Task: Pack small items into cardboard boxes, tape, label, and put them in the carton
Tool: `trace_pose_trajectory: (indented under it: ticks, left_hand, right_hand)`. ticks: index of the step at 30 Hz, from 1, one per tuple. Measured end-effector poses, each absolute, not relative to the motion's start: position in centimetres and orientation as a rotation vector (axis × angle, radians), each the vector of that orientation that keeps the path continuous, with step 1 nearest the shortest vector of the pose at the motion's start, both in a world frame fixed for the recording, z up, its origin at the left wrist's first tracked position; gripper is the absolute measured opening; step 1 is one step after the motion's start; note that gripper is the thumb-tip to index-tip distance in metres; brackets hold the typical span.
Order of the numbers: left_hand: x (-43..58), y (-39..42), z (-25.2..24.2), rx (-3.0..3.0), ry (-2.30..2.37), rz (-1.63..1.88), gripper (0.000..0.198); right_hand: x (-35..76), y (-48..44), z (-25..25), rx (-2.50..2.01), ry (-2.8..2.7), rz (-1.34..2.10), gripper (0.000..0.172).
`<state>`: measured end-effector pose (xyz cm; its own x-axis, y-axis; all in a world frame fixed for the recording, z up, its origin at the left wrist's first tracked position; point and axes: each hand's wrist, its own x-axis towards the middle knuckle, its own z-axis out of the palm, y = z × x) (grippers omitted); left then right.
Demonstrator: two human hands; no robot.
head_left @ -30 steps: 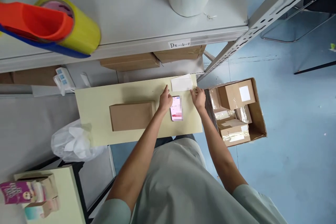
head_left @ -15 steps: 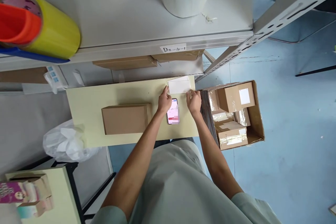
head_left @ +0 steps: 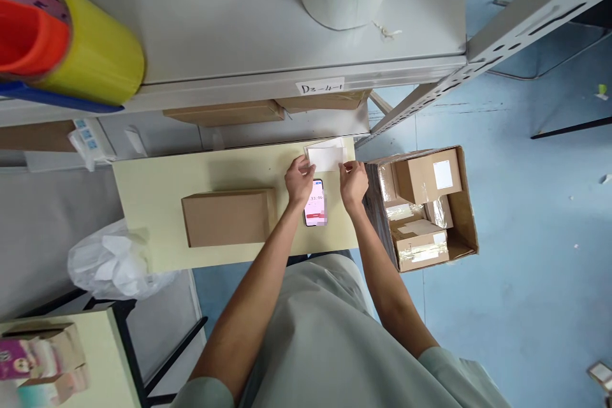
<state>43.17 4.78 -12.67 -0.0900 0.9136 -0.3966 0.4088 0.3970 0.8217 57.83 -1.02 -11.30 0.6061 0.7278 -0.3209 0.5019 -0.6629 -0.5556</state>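
A blank white paper label [head_left: 326, 158] is stretched between my two hands at the far side of the cream table. My left hand [head_left: 299, 181] pinches its left edge, thumb and fingers together. At its right corner, my right hand [head_left: 354, 183] grips it the same way. Another white sheet [head_left: 329, 143] shows partly behind the label. Just below it lies a phone [head_left: 314, 203] with a lit pink screen, between my wrists. A closed brown cardboard box [head_left: 229, 219] rests on the table, left of my left forearm.
Right of the table stands an open carton [head_left: 463, 223] with several small taped boxes inside. A grey metal shelf [head_left: 215, 19] juts over the far side, bearing yellow tape [head_left: 108, 44] and a white roll [head_left: 342, 3]. A plastic bag [head_left: 115, 261] hangs at the table's left end.
My left hand has shifted slightly, its fingers now over the label's lower left corner. The label has moved a little left. The whole view has shifted slightly.
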Motion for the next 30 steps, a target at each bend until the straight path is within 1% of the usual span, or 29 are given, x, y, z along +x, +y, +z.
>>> trace_pose_trajectory:
  ticks: [5, 11, 15, 19, 22, 24, 27, 30]
  left_hand:
    - [43.3, 5.6, -12.5, 0.977, 1.701, 0.736, 0.028]
    - [42.5, 6.3, -13.1, 1.024, 1.725, 0.642, 0.018]
    - [42.1, 6.5, -13.0, 1.11, 1.708, 0.589, 0.02]
    - [41.7, 6.9, -12.4, 1.125, 1.691, 0.604, 0.027]
    - [41.5, 7.2, -11.5, 1.101, 1.662, 0.638, 0.034]
    - [41.6, 7.3, -10.6, 1.108, 1.632, 0.665, 0.037]
    - [42.3, 7.2, -8.9, 1.195, 1.593, 0.678, 0.035]
    - [43.6, 7.0, -7.1, 1.325, 1.513, 0.674, 0.032]
  right_hand:
    - [57.7, -0.6, -10.6, -2.438, -1.025, 0.758, 0.028]
    - [57.6, -0.8, -10.3, -2.431, -1.068, 0.742, 0.033]
    - [57.6, -0.6, -10.8, -2.374, -1.064, 0.724, 0.036]
    - [57.7, -0.8, -11.2, -2.341, -1.081, 0.757, 0.035]
    - [57.5, -1.2, -11.1, -2.297, -1.12, 0.661, 0.032]
    - [56.9, -1.3, -10.9, -2.194, -1.211, 0.625, 0.034]
    - [55.4, -1.2, -10.2, -1.985, -1.375, 0.678, 0.039]
    - [54.2, -0.8, -9.4, -1.932, -1.372, 0.675, 0.04]
